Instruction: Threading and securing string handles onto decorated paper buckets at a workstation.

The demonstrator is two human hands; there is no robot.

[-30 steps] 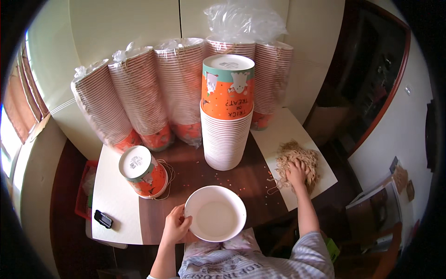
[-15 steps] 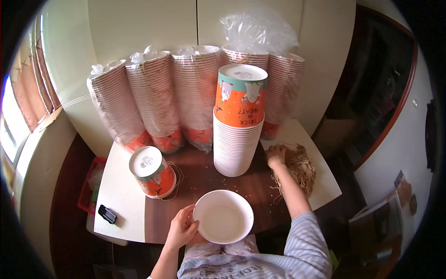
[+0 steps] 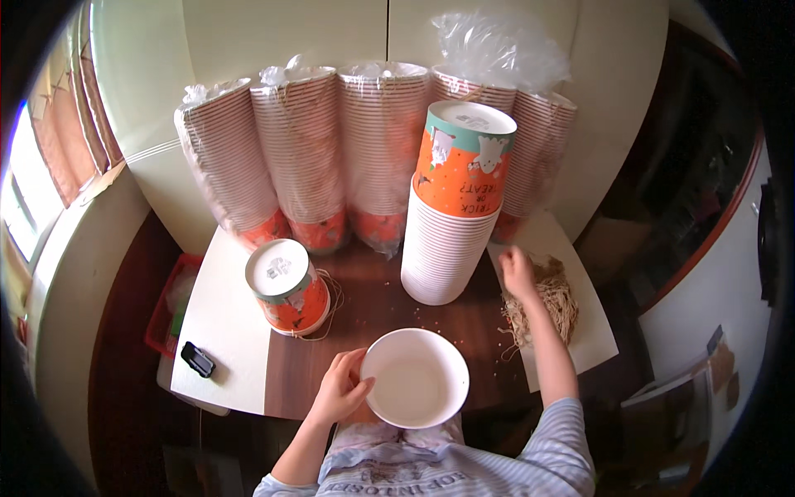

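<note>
Frankly, the curled right hand (image 3: 517, 272) hides its grip (hold unreadable) near the twine (image 3: 561, 305) at centre right, while the left hand (image 3: 341, 388) pinches a paper bucket (image 3: 414, 379).

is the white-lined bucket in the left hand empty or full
Empty: the white-lined bucket, held by the left hand, opens toward the camera, and only its bare inner wall and bottom show.

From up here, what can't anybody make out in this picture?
Head view:
1. Whether the right hand holds any tan cord: its own back hides the grip.
2. Most of the outside of the white bucket: hidden below its rim.
3. Inside the upturned left bucket: its walls hide it.
4. Lower part of the bagged stack behind: blocked by the tall stack.
</note>
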